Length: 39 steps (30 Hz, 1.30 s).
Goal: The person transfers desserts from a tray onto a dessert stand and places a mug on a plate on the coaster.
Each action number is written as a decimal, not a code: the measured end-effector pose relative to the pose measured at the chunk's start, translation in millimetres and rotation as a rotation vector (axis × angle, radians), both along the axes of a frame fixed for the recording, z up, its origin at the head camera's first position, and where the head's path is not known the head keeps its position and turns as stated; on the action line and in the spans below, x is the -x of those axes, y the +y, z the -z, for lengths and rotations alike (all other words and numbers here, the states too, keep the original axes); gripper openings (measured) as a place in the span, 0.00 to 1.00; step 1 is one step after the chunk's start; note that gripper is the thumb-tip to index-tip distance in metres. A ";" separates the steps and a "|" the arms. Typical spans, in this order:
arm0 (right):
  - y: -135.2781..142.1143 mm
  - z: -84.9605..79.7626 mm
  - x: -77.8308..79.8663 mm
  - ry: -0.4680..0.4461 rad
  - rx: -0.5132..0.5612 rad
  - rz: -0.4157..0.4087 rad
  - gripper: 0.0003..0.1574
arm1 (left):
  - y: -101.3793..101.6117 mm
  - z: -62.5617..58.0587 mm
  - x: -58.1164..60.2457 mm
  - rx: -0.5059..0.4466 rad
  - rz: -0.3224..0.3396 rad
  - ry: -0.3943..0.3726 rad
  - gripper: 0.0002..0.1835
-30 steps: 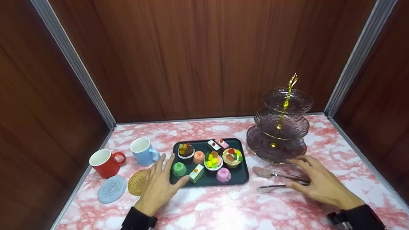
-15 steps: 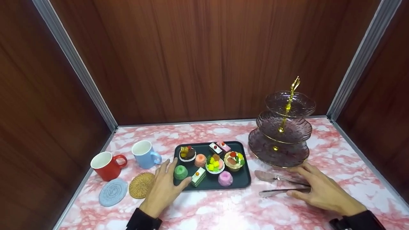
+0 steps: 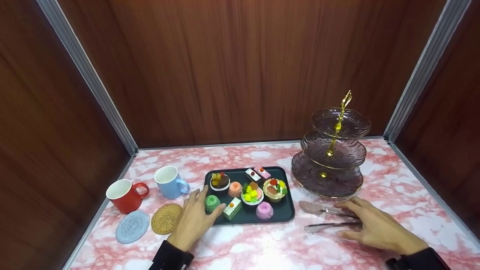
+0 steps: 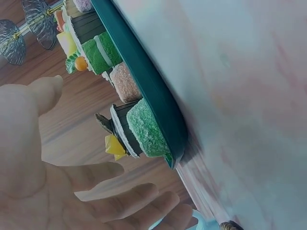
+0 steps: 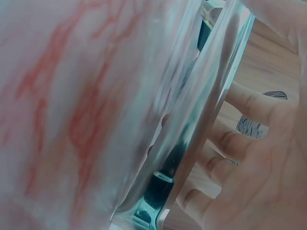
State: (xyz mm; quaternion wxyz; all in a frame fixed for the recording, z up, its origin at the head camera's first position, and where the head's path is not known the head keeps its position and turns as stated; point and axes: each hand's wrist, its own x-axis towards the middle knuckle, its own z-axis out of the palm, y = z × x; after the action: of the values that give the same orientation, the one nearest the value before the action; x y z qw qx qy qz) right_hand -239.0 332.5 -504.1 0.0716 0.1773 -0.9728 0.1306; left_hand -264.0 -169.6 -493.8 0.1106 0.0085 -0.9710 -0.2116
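In the head view a dark green tray (image 3: 282, 214) bears several small toy desserts. At its left edge stays my left hand (image 3: 192, 222), palm inward, fingers spread and holding nothing. Its thumb is close to a green jelly (image 3: 212, 203) and a green layered cake slice (image 3: 232, 208). Metal serving tongs (image 3: 314, 207) lie on the table right of the tray, their arms spread. My right hand (image 3: 378, 228) reaches over their rear end, covering it. In the right wrist view, its fingers extend beyond the far side of the tongs (image 5: 192, 134), with the thumb partly cut off at the top.
A three-tier glass stand (image 3: 326, 180) with a gold stem rises behind the tongs. Farther left are a red mug (image 3: 125, 198), a light blue mug (image 3: 168, 183), a grey coaster (image 3: 132, 227) and a woven tan coaster (image 3: 165, 219). Wood-grain walls (image 3: 240, 75) enclose the marbled table.
My right hand has shifted a little toward the near edge beside the tongs. The left hand has barely moved, and the whole head view has tilted slightly.
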 end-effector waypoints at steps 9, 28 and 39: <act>-2.2 3.1 1.3 0.006 -0.003 -0.010 0.47 | -3.9 2.4 5.7 -0.049 -0.018 -0.031 0.52; -4.8 7.6 3.6 -0.002 0.044 -0.100 0.33 | -9.9 3.5 15.8 -0.115 -0.021 -0.110 0.51; -6.1 1.4 6.1 0.024 0.092 -0.143 0.29 | -8.1 -1.8 30.1 -0.186 0.006 -0.069 0.44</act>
State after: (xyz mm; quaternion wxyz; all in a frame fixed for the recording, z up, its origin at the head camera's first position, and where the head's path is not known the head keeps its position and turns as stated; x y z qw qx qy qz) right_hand -245.1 326.4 -505.5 0.0819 0.2442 -0.9498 0.1778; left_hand -294.1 -177.7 -492.0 0.0753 0.0233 -0.9505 -0.3007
